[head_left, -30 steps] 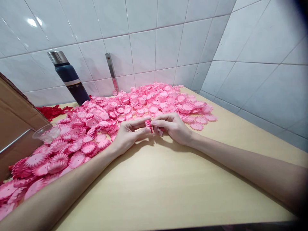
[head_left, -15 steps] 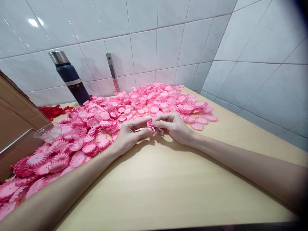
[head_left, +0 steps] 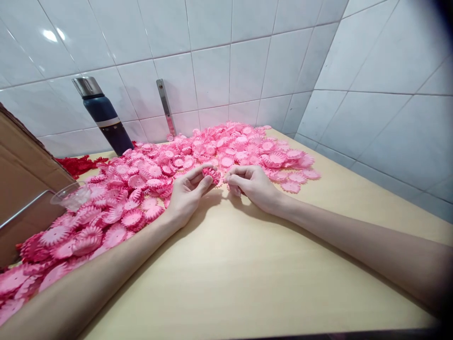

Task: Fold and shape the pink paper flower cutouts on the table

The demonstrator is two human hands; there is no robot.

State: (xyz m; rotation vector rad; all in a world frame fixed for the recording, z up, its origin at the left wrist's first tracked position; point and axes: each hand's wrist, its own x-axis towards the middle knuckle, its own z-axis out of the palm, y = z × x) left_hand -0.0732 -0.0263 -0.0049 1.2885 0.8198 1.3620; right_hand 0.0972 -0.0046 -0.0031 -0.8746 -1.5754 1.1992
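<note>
My left hand (head_left: 187, 194) is closed in a pinch on a pink fringed petal disc (head_left: 212, 175), which is tilted and darker pink at its edges. Just to the right, my right hand (head_left: 253, 185) has its thumb and forefinger pressed together; whatever may be between those fingertips is too small to make out. A narrow gap parts the two hands. Behind them spreads a large heap of similar pink petal discs (head_left: 244, 141), some with a small hole in the middle.
A dark blue bottle (head_left: 108, 123) with a steel cap stands behind the heap at left. Near it lie red pieces (head_left: 79, 164), a clear plastic cup (head_left: 71, 196) and a cardboard box (head_left: 24, 156). A metal strip (head_left: 165, 106) leans at the tiled wall (head_left: 212, 71).
My left hand has drawn a little left with the petal disc and turned it to show more of its face. My right fingers have come off the disc.
</note>
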